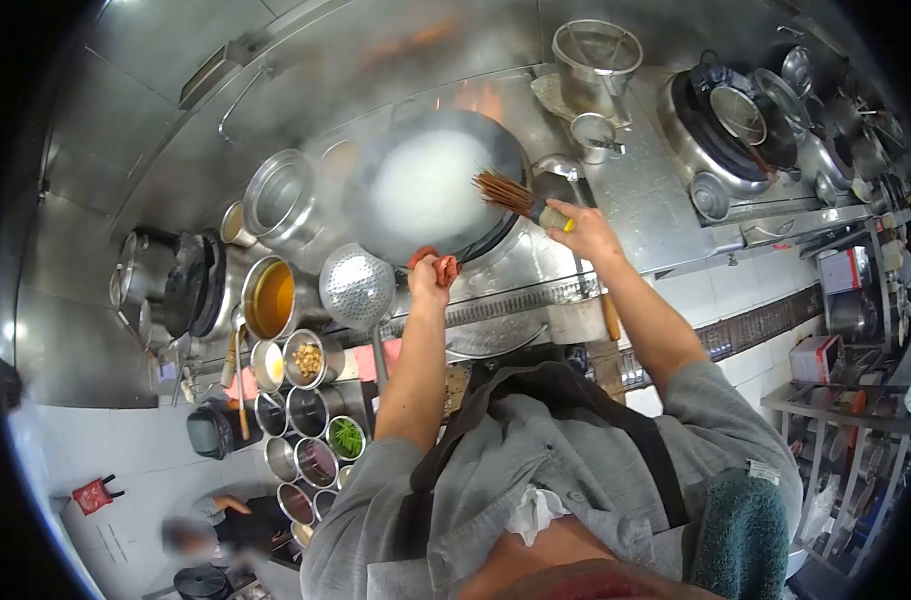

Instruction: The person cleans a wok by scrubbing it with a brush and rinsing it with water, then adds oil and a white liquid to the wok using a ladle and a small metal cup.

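A restaurant kitchen: steel wok range (616, 190), big wok (426, 190), seasoning tins (311, 410).

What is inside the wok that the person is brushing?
The wok holds pale foamy water, with the brush bristles at its edge. The bottom stays hidden under foam and steam.

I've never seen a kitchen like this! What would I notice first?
Probably the big steaming wok in the middle. The left hand grips its near rim through a red cloth, and the right hand scrubs it with a bamboo brush. Below left, little metal bowls hold seasonings.
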Demonstrator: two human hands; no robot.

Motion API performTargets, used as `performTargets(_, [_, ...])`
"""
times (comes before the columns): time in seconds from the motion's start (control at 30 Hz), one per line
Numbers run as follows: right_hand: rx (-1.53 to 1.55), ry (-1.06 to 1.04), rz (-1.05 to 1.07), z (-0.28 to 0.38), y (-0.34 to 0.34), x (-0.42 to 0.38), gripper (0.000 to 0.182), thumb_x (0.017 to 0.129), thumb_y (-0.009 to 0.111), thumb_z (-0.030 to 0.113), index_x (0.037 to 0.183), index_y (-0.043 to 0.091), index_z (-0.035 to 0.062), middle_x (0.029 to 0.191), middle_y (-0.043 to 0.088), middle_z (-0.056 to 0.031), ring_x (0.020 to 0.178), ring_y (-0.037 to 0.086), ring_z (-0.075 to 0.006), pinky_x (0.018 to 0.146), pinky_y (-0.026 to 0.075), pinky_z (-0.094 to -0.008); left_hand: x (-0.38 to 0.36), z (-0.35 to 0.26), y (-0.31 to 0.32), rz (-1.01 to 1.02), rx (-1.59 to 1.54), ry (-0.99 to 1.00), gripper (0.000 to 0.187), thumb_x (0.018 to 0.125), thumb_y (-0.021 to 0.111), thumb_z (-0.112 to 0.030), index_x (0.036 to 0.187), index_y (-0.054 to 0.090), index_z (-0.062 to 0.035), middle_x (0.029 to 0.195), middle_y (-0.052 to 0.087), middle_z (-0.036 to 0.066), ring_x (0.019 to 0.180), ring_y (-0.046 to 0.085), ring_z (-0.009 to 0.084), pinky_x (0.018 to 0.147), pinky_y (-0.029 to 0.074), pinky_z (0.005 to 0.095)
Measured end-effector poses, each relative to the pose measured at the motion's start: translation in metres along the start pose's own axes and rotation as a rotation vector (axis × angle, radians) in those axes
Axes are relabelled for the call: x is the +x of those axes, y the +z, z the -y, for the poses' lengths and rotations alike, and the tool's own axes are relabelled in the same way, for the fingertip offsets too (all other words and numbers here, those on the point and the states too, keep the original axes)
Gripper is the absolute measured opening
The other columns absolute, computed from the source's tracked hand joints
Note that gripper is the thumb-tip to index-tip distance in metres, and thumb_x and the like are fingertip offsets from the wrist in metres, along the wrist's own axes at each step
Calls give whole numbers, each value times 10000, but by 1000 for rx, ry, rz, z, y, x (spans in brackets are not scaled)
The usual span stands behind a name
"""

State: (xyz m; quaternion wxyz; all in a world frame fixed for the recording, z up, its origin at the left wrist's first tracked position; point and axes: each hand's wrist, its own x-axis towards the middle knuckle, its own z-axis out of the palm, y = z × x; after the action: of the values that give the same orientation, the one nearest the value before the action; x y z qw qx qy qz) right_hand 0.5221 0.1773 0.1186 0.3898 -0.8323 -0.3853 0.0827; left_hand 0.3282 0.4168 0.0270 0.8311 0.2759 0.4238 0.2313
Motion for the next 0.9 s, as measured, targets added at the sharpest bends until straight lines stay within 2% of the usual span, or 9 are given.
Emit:
performTargets(0.07, [7, -58, -5, 9, -2, -17, 481, 683, 680, 238, 1146, 591, 143, 989, 623, -186, 920, 581, -350, 839, 451, -393, -17, -16, -13, 8, 73, 111, 171, 773, 425, -6, 879, 524, -97, 619, 530, 56, 473, 511, 171, 509, 488, 309])
performTargets(0.1, [15, -65, 39, 17, -8, -28, 475, 686, 678, 230, 1145, 592, 149, 975, 623, -193, 907, 582, -353, 832, 453, -395, -34, -29, -10, -94, 31, 129, 180, 765, 420, 15, 886, 526, -67, 603, 507, 46, 454, 487, 153, 419, 430, 260])
performTargets(0.2, [1, -91, 63, 28, -6, -55, 451, 693, 674, 211, 1134, 601, 152, 889, 618, -197, 841, 586, -363, 798, 462, -407, -43, -55, -43, -122, 155, 200, 219, 747, 416, 35, 901, 536, -63, 593, 487, 38, 443, 468, 136, 394, 394, 238])
performTargets(0.23, [-17, -110, 97, 35, -5, -63, 449, 694, 674, 213, 1133, 601, 151, 852, 608, -190, 827, 587, -361, 787, 464, -414, -65, -69, -30, -126, 211, 207, 212, 729, 399, 40, 888, 500, -57, 521, 400, 33, 362, 365, 140, 347, 307, 280])
performTargets(0.33, [-54, -121, 161, 52, 14, -76, 449, 707, 662, 217, 1145, 589, 155, 813, 585, -175, 805, 589, -349, 752, 474, -426, -62, -108, -51, -125, 474, 246, 193, 700, 439, 14, 858, 539, -38, 566, 497, 83, 409, 453, 173, 362, 342, 279])
performTargets(0.57, [-13, -210, 242, 78, 74, -66, 478, 713, 634, 218, 1175, 561, 124, 843, 581, -178, 824, 576, -367, 779, 462, -433, -56, -174, -59, -160, 681, 389, 219, 701, 459, 1, 884, 578, 14, 617, 548, 94, 447, 497, 168, 363, 357, 295])
performTargets(0.67, [7, -261, 236, 88, 91, -58, 470, 709, 636, 211, 1156, 569, 83, 835, 603, -208, 824, 582, -373, 781, 465, -433, -53, -192, -74, 47, 744, 372, 218, 712, 457, 13, 900, 567, 26, 638, 550, 93, 458, 518, 177, 362, 373, 296])
performTargets(0.77, [95, -267, 249, 88, 108, -49, 466, 694, 637, 193, 1135, 576, 54, 853, 616, -230, 831, 591, -372, 783, 467, -433, -30, -197, -97, -18, 828, 540, 234, 719, 463, 21, 931, 564, 30, 644, 563, 108, 450, 537, 193, 367, 405, 302])
performTargets(0.9, [97, -215, 283, 98, 107, -41, 454, 679, 635, 187, 1112, 590, 58, 903, 615, -225, 846, 595, -365, 787, 469, -429, -58, -196, -77, 33, 868, 503, 268, 709, 465, 34, 955, 572, 23, 677, 591, 129, 476, 570, 208, 381, 439, 300])
